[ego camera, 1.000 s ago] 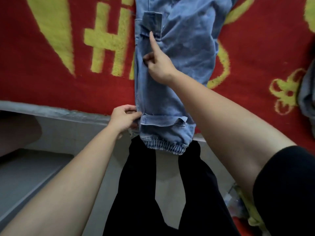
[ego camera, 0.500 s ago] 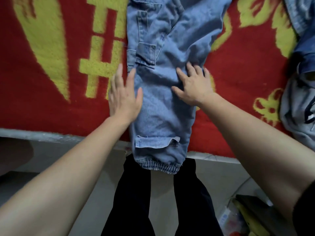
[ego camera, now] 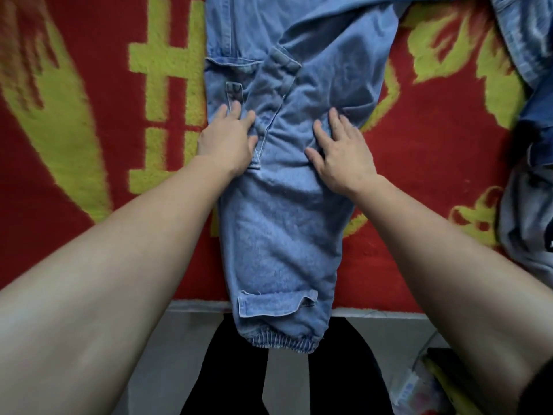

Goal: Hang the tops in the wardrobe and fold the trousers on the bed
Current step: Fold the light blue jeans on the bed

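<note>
Though creased, denim trousers lie lengthwise

While the faded blue denim trousers lie on the red-and-yellow blanket, their long axis runs straight away from the person, elastic cuff overhanging the near bed edge. Left hand and right hand press flat on them, fingers straight, slightly spread.

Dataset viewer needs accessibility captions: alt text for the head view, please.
The left hand and right hand press flat on light blue jeans laid lengthwise on a red and yellow blanket. The elastic cuff hangs past the blanket's near edge; more denim clothes lie at the right.
</note>
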`<control>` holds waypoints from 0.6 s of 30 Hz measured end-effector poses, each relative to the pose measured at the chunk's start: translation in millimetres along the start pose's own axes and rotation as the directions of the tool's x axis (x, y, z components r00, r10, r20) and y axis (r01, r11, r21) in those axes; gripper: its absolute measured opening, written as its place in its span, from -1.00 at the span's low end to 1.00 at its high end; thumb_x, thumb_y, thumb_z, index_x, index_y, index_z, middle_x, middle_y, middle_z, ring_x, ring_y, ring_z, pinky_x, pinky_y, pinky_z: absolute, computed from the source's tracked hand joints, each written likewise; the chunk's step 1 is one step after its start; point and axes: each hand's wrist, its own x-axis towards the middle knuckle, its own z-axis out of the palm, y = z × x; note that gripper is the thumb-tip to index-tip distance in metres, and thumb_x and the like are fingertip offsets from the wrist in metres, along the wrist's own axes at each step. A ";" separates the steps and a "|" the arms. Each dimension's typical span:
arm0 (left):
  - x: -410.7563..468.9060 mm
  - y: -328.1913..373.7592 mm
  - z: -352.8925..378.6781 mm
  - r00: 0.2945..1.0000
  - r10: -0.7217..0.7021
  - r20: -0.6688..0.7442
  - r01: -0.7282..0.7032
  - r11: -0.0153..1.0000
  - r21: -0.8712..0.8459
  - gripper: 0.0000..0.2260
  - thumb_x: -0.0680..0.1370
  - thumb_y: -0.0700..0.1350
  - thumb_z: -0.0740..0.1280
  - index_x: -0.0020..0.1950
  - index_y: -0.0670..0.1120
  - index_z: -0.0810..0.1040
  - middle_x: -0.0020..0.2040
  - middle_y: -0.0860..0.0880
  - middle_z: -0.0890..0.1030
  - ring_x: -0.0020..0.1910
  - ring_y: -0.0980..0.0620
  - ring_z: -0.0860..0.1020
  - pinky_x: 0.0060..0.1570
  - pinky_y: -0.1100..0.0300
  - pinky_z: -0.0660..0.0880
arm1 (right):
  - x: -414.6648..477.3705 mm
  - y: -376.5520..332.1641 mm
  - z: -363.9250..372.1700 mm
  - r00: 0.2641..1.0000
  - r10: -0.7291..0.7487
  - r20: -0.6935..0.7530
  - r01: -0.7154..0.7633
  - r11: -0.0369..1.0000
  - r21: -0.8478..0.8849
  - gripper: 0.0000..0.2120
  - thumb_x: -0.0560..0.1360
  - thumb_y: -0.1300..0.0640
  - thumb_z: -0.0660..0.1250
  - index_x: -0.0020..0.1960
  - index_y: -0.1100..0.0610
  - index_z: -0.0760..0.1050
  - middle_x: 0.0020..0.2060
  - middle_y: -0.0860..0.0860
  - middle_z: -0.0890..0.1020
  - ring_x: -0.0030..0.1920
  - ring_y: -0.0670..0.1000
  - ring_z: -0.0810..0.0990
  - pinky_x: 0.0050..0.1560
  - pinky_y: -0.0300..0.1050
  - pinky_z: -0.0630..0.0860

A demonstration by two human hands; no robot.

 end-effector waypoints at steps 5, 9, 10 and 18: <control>-1.6 0.5 3.6 0.999 -0.027 0.045 0.029 0.998 -0.048 -0.52 0.68 0.03 0.12 0.59 -0.01 0.14 0.62 -0.07 0.04 0.59 -0.12 -0.01 0.43 -0.11 0.25 | -0.2 0.9 -3.0 1.000 -0.003 0.006 0.003 1.000 0.008 -0.39 0.65 -0.19 0.04 0.61 0.08 0.09 0.60 0.20 0.02 0.58 0.19 0.03 0.55 0.10 0.03; -4.2 -2.8 7.9 0.999 -0.048 0.007 0.049 0.997 -0.051 -0.52 0.69 0.03 0.08 0.60 0.00 0.11 0.62 -0.06 0.02 0.59 -0.10 -0.03 0.45 -0.08 0.23 | 5.0 3.1 -6.3 0.999 -0.038 0.003 0.038 0.999 0.000 -0.39 0.65 -0.22 0.02 0.61 0.06 0.09 0.60 0.19 0.03 0.58 0.19 0.05 0.54 0.09 0.03; -3.3 -2.7 9.0 0.999 -0.046 0.006 0.046 0.998 -0.048 -0.52 0.69 0.04 0.08 0.60 0.00 0.11 0.62 -0.06 0.02 0.59 -0.10 -0.03 0.46 -0.07 0.22 | 5.9 4.7 -7.0 0.999 -0.045 -0.002 0.045 0.999 -0.003 -0.38 0.65 -0.22 0.02 0.60 0.06 0.10 0.60 0.19 0.04 0.58 0.19 0.06 0.54 0.10 0.05; 0.1 1.0 6.9 0.996 -0.075 0.047 0.077 0.996 -0.052 -0.53 0.69 0.03 0.09 0.60 0.02 0.11 0.63 -0.04 0.01 0.60 -0.08 -0.05 0.51 -0.01 0.11 | 14.9 4.6 -25.6 0.996 -0.068 0.049 0.074 0.987 -0.140 -0.40 0.62 -0.20 0.09 0.51 0.15 0.25 0.52 0.25 0.21 0.46 0.26 0.25 0.36 0.13 0.30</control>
